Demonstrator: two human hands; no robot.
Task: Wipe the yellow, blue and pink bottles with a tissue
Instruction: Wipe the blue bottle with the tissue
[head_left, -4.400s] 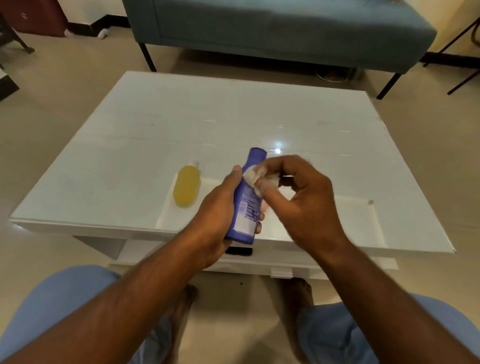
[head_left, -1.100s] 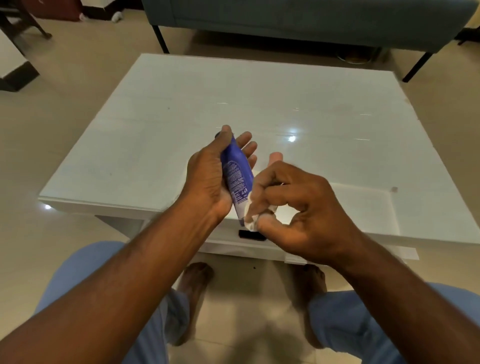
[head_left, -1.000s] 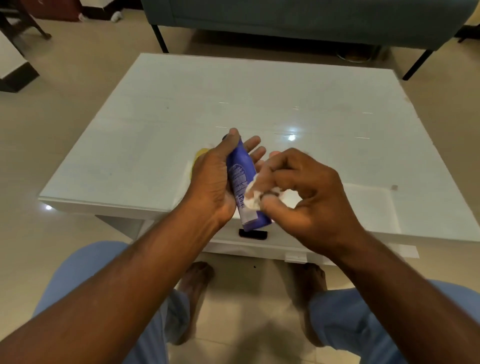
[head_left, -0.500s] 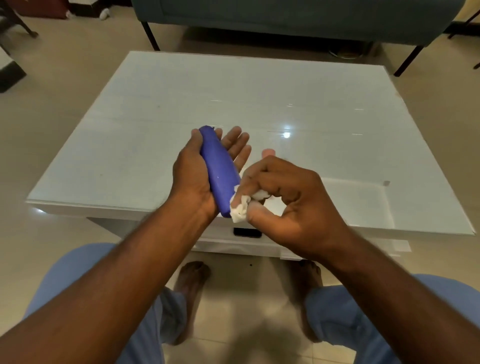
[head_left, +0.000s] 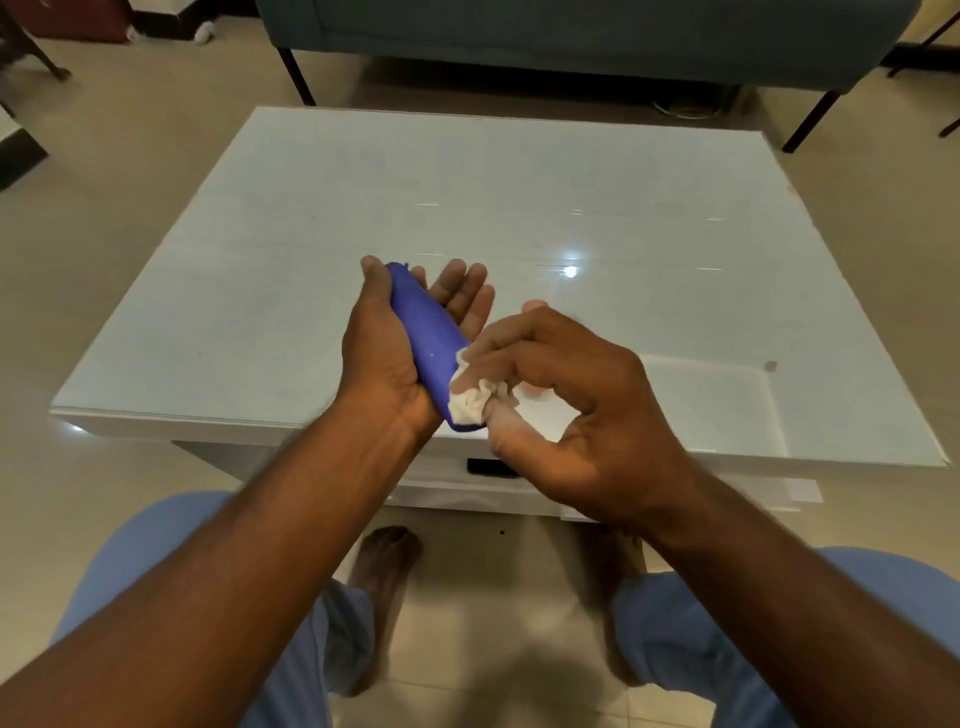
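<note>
My left hand (head_left: 387, 348) holds the blue bottle (head_left: 428, 345) above the near edge of the white table (head_left: 519, 208), thumb along its left side and fingers stretched out behind it. The bottle's plain back faces me and its label is out of sight. My right hand (head_left: 576, 410) pinches a crumpled white tissue (head_left: 470, 402) against the bottle's lower end. The yellow and pink bottles are hidden from view, apart from a pinkish patch under my right fingers that I cannot identify.
A teal sofa (head_left: 571, 36) on dark legs stands beyond the table. A shallow recessed panel (head_left: 717, 400) lies at the table's near right. My knees in blue trousers (head_left: 171, 561) and my bare feet are below, on the tiled floor.
The bottle has been turned in my left hand, so its label no longer faces me. The tissue has slid from the bottle's middle down to its lower end.
</note>
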